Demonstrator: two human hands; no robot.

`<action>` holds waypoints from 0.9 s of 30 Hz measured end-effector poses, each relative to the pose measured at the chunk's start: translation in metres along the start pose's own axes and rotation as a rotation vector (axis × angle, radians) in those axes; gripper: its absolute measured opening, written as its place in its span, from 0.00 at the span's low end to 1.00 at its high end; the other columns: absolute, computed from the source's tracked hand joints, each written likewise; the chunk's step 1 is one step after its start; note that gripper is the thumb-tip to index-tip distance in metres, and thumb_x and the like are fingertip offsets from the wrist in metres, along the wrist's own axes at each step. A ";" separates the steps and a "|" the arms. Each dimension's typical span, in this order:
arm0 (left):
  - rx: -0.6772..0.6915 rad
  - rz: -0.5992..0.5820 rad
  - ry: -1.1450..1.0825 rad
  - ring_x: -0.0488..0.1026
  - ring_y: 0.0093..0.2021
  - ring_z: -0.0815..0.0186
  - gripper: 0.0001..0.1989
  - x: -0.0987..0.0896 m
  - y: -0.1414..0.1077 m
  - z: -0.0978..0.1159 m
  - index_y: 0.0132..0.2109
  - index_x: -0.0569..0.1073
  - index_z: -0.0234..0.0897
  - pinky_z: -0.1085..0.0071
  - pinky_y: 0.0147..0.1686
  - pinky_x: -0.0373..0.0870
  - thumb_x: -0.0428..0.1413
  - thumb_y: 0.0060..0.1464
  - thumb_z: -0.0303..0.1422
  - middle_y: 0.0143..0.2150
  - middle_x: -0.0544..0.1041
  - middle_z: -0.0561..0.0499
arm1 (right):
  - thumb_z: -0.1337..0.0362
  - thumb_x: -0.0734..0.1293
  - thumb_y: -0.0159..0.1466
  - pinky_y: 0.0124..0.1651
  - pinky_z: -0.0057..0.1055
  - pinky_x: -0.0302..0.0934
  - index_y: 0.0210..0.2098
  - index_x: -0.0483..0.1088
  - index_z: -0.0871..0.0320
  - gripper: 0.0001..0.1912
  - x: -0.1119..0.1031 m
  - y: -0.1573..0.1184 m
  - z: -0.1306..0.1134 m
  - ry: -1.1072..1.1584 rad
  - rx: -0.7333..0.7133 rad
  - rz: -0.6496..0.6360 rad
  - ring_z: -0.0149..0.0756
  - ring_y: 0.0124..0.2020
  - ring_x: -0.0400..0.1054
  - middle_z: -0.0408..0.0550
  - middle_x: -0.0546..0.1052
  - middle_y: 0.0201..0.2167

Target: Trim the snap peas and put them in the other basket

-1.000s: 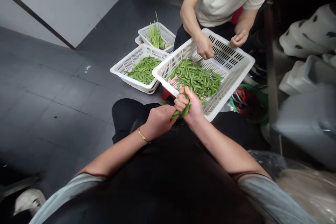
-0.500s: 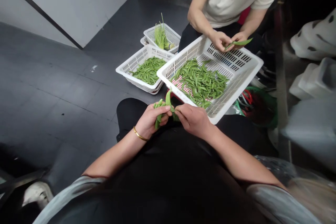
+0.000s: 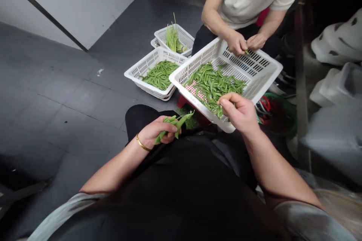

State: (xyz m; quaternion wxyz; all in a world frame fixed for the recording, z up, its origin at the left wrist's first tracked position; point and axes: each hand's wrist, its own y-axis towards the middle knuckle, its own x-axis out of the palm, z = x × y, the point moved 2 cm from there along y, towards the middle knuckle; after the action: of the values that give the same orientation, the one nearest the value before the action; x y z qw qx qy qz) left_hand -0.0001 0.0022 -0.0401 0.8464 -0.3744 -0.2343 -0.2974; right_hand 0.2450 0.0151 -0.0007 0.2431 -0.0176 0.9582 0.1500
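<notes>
My left hand [image 3: 154,130] is closed around several green pea pods [image 3: 183,122], held above my lap. The thumb presses on a pod whose curled tip sticks out to the right. My right hand [image 3: 240,113] hangs over the near right side of the large white basket [image 3: 263,79]. Its thumb and forefinger are pinched together; whether something small lies between them I cannot make out. Below these fingertips lies a loose heap of pea pods [image 3: 207,83] in the large basket.
Opposite, a co-worker's hands [image 3: 237,43] hold a green piece over the basket's far edge. Left stands a smaller basket [image 3: 135,74] of pods, with a basket of long green stems [image 3: 173,40] behind. White containers [image 3: 333,86] stand at right. Green scraps [image 3: 190,120] lie below my hands.
My right hand has left the pod at my left hand and moved right, over the large basket. My left hand has dropped slightly left with its pods. The co-worker's long pod no longer sticks out.
</notes>
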 end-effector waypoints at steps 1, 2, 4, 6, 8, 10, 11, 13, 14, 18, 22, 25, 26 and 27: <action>-0.004 -0.004 0.002 0.54 0.11 0.78 0.05 -0.001 0.000 -0.001 0.26 0.74 0.27 0.82 0.09 0.46 0.59 0.39 0.27 0.12 0.61 0.56 | 0.56 0.61 0.65 0.25 0.26 0.53 0.39 0.69 0.58 0.12 0.002 -0.001 -0.005 -0.138 -0.060 -0.030 0.28 0.20 0.59 0.41 0.68 0.21; -0.012 -0.009 0.006 0.54 0.11 0.78 0.05 -0.002 0.000 -0.001 0.26 0.73 0.27 0.82 0.09 0.46 0.59 0.39 0.27 0.12 0.61 0.56 | 0.55 0.61 0.65 0.26 0.27 0.53 0.43 0.68 0.58 0.14 0.008 -0.002 -0.011 -0.281 -0.135 -0.079 0.30 0.21 0.61 0.43 0.70 0.24; -0.039 -0.027 0.034 0.53 0.11 0.77 0.06 -0.002 -0.001 -0.003 0.26 0.73 0.28 0.81 0.10 0.45 0.59 0.39 0.28 0.12 0.61 0.56 | 0.55 0.61 0.65 0.26 0.28 0.51 0.47 0.68 0.58 0.16 0.024 -0.005 -0.023 -0.542 -0.302 -0.220 0.32 0.24 0.63 0.46 0.72 0.26; -0.056 -0.018 0.114 0.53 0.11 0.77 0.07 -0.002 -0.003 -0.001 0.26 0.72 0.29 0.80 0.10 0.44 0.59 0.40 0.31 0.12 0.61 0.56 | 0.60 0.58 0.67 0.26 0.29 0.46 0.41 0.70 0.58 0.12 0.040 -0.007 -0.031 -0.720 -0.436 -0.379 0.33 0.24 0.64 0.47 0.73 0.25; -0.008 0.060 0.311 0.56 0.13 0.76 0.09 -0.001 -0.007 0.005 0.28 0.72 0.30 0.79 0.12 0.49 0.59 0.43 0.34 0.15 0.64 0.55 | 0.65 0.56 0.68 0.26 0.30 0.43 0.33 0.70 0.59 0.13 0.051 -0.008 -0.032 -0.784 -0.500 -0.512 0.31 0.23 0.63 0.47 0.72 0.24; 0.111 0.128 0.638 0.62 0.19 0.74 0.10 0.004 -0.012 0.016 0.32 0.73 0.31 0.78 0.18 0.57 0.60 0.46 0.36 0.21 0.69 0.53 | 0.64 0.56 0.68 0.26 0.30 0.43 0.30 0.68 0.59 0.14 0.057 -0.009 -0.030 -0.726 -0.525 -0.635 0.31 0.23 0.62 0.46 0.71 0.24; 0.178 0.124 0.821 0.64 0.22 0.73 0.11 0.008 -0.015 0.020 0.33 0.73 0.32 0.77 0.22 0.59 0.60 0.46 0.36 0.24 0.71 0.53 | 0.63 0.56 0.68 0.27 0.30 0.43 0.30 0.67 0.59 0.14 0.058 -0.009 -0.028 -0.670 -0.530 -0.684 0.30 0.24 0.62 0.46 0.71 0.24; 0.293 0.042 1.115 0.65 0.26 0.72 0.10 0.018 -0.017 0.025 0.32 0.74 0.33 0.76 0.26 0.61 0.60 0.47 0.36 0.27 0.72 0.53 | 0.61 0.57 0.68 0.27 0.29 0.44 0.29 0.66 0.59 0.14 0.060 -0.010 -0.026 -0.521 -0.526 -0.729 0.30 0.24 0.62 0.44 0.71 0.24; 0.342 -0.003 1.192 0.64 0.26 0.72 0.09 0.023 -0.018 0.025 0.31 0.73 0.33 0.76 0.27 0.60 0.60 0.48 0.36 0.27 0.72 0.53 | 0.61 0.57 0.68 0.27 0.28 0.45 0.28 0.66 0.59 0.14 0.062 -0.011 -0.026 -0.429 -0.511 -0.711 0.29 0.24 0.62 0.44 0.70 0.23; 0.494 0.090 0.994 0.59 0.22 0.75 0.12 0.029 -0.012 0.014 0.27 0.68 0.33 0.77 0.24 0.58 0.59 0.50 0.37 0.22 0.65 0.57 | 0.62 0.56 0.69 0.27 0.25 0.51 0.28 0.66 0.59 0.16 0.066 -0.011 -0.025 -0.031 -0.285 -0.397 0.26 0.22 0.61 0.41 0.69 0.21; 0.638 0.540 0.422 0.59 0.19 0.76 0.13 0.007 -0.008 0.013 0.28 0.67 0.34 0.78 0.18 0.57 0.62 0.47 0.38 0.21 0.65 0.58 | 0.61 0.57 0.68 0.26 0.24 0.54 0.28 0.69 0.58 0.15 0.067 -0.015 -0.018 0.095 -0.052 -0.226 0.25 0.20 0.60 0.39 0.68 0.19; 0.788 0.667 0.044 0.58 0.16 0.77 0.15 -0.020 -0.014 0.030 0.27 0.65 0.36 0.79 0.14 0.54 0.63 0.45 0.38 0.18 0.63 0.59 | 0.60 0.58 0.67 0.28 0.24 0.55 0.28 0.70 0.58 0.16 0.062 -0.016 -0.012 0.061 -0.014 -0.303 0.26 0.22 0.62 0.41 0.70 0.21; 0.795 0.637 -0.047 0.57 0.15 0.78 0.15 -0.029 -0.017 0.037 0.26 0.63 0.36 0.80 0.13 0.53 0.63 0.45 0.37 0.17 0.62 0.59 | 0.59 0.58 0.67 0.29 0.24 0.56 0.28 0.70 0.59 0.16 0.060 -0.015 -0.009 0.046 0.002 -0.352 0.27 0.23 0.63 0.42 0.71 0.22; 0.789 0.604 -0.123 0.57 0.15 0.78 0.16 -0.036 -0.020 0.043 0.25 0.62 0.36 0.81 0.12 0.53 0.62 0.45 0.36 0.17 0.62 0.59 | 0.58 0.58 0.67 0.29 0.25 0.56 0.29 0.71 0.59 0.16 0.058 -0.014 -0.007 0.024 0.028 -0.414 0.28 0.24 0.64 0.43 0.71 0.23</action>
State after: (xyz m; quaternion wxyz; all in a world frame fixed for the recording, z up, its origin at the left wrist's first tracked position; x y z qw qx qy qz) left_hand -0.0466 0.0362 -0.0261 0.9565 -0.0936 -0.2594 0.0949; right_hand 0.1919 0.0017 -0.0259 0.2575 -0.2128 0.9389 0.0834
